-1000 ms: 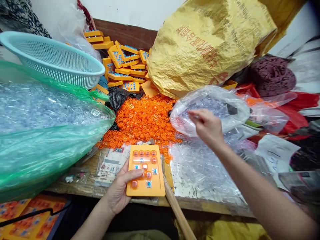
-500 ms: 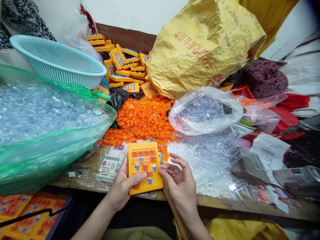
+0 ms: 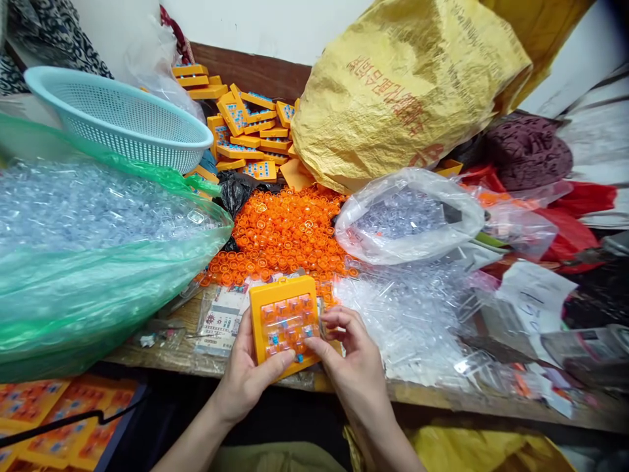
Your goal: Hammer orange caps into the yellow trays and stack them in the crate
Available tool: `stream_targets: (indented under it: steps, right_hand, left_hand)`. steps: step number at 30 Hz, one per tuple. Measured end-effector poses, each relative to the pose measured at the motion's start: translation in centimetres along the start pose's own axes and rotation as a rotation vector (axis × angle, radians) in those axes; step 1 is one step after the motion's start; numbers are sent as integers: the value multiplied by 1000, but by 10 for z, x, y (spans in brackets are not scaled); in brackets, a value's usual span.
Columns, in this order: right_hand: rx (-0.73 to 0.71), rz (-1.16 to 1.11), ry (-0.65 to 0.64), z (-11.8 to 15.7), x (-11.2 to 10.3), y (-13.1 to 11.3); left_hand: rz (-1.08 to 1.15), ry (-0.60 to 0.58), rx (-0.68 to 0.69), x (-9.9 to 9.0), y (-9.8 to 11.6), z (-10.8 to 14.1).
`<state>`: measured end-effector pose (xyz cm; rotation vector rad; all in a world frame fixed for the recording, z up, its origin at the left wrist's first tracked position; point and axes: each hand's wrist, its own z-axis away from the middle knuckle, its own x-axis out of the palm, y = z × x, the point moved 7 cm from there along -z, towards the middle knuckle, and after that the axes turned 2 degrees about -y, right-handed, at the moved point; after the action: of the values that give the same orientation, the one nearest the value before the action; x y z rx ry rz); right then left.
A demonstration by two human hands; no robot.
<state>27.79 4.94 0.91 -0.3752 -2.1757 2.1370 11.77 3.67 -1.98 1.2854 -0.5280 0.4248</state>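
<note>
My left hand (image 3: 248,370) is closed around the left and lower edge of a yellow-orange plastic keypad-like panel (image 3: 268,295), its thumb lying across the front. Rows of clear orange caps fill much of the panel's face, and small blue parts show in a few spots. The panel is tilted, held above the table's front edge. My right hand (image 3: 356,357) is at the panel's right side, its thumb touching the face and its fingers curled; whatever lies between them is too small to make out. Just behind the panel spreads a heap of orange caps (image 3: 285,229).
Clear plastic pieces fill a green bag (image 3: 162,275) at left and a white bag (image 3: 354,246) at right; more clear pieces (image 3: 407,328) lie loose. Behind are a light blue basket (image 3: 122,124), stacked yellow panels (image 3: 246,141) and a yellow woven sack (image 3: 393,98).
The panel has tilted and turned slightly in my left hand. My right thumb has moved left from beside the edge onto the panel's face. The view has shifted slightly.
</note>
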Motion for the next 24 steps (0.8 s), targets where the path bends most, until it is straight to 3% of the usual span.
stream_targets:
  steps: [6,8,11,14,20,24]
  right_hand:
    - [78,-35,-121,3,5,6]
    - [-12,46,-67,7,3,0]
    - [-264,216,40,15,-1,-18]
    - [-355,231,24,18,1,-26]
    - [-320,219,-61,12,5,-30]
    - [-141,132,-75,2,2,-15]
  left_hand:
    - [-16,3,9,3,2,3]
    - [14,18,3,3,1,3]
    - [34,32,-9,2,0,3]
    - [20,30,-13,0,-1,3]
    - [-40,29,-5,-2,-2,3]
    - [-70,28,-6,-4,-3,5]
